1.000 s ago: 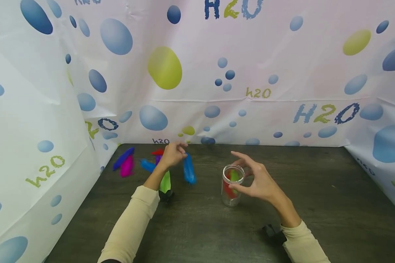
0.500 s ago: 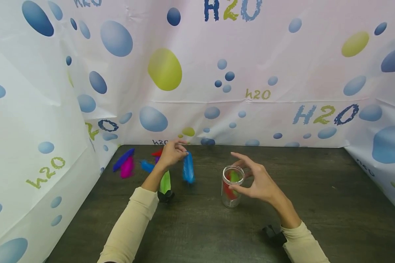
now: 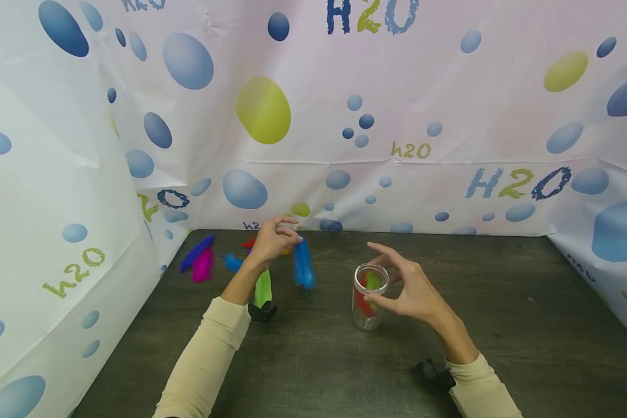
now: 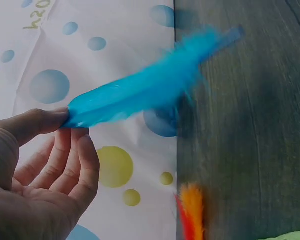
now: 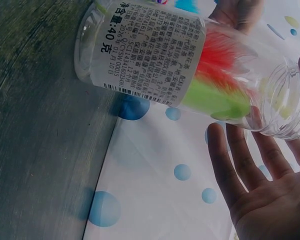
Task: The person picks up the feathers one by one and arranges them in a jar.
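My left hand (image 3: 274, 239) pinches a bright blue feather (image 4: 140, 97) by one end between thumb and fingers. In the head view the feather hangs down from the fingertips over the back of the dark table. A clear jar (image 3: 364, 324) stands upright on the table, with a printed label (image 5: 145, 55) on its side. Inside it are a red feather (image 5: 217, 52) and a light green feather (image 5: 215, 100). My right hand (image 3: 418, 293) holds the jar near its mouth, thumb on the near side and fingers behind.
Left of the jar lie more feathers: dark blue (image 3: 197, 252), magenta (image 3: 203, 265), another blue (image 3: 233, 262), red (image 3: 248, 242), green (image 3: 263, 288) and orange (image 4: 192, 210). A printed sheet (image 3: 313, 139) rises behind the table's back edge (image 3: 449, 234).
My left hand has taken the blue feather by its end and shifted it slightly up and to the right. The right hand and jar stay in place.
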A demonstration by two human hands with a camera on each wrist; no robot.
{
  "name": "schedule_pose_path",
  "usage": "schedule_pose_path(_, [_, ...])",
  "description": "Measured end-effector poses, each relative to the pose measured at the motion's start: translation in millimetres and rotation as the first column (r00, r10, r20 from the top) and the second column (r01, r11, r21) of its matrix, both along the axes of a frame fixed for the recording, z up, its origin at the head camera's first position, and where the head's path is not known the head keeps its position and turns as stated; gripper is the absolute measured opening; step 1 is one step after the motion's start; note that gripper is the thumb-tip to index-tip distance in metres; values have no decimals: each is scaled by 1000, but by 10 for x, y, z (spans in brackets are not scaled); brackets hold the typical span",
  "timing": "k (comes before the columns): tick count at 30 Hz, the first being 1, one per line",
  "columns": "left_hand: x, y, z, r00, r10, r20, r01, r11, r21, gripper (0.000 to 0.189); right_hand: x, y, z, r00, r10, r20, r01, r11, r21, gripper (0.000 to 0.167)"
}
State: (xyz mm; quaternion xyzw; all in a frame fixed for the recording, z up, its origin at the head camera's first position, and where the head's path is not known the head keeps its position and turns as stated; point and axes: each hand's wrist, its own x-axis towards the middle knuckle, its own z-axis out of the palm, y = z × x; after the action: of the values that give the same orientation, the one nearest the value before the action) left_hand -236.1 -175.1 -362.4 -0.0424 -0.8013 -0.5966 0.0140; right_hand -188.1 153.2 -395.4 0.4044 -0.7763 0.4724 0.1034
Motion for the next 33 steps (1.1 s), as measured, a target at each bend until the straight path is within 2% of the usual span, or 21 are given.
schedule_pose_path(10, [40, 42, 104, 999, 16, -33, -13, 996, 89, 45, 20, -6, -3, 1000, -7, 7, 7, 1000, 6, 89])
schedule_pose_path(19, [100, 116, 249, 998, 45, -50, -36, 985, 170, 52, 21, -7, -1, 1000, -5, -4, 5, 1000, -3, 89])
schedule_pose_path(23, [115, 173, 312, 996, 53, -79, -35, 977, 208, 52, 20, -14, 8, 1000, -2, -6, 2, 1000, -10, 90])
schedule_pose_path(29, [132, 251, 383, 991, 72, -114, -44, 973, 228, 49, 19, -10, 5, 1000, -9, -16, 9, 1000, -1, 90])
schedule_pose_path(33, [154, 302, 443, 988, 64, -137, -29, 969, 245, 48, 19, -11, 2, 1000, -7, -21, 7, 1000, -2, 91])
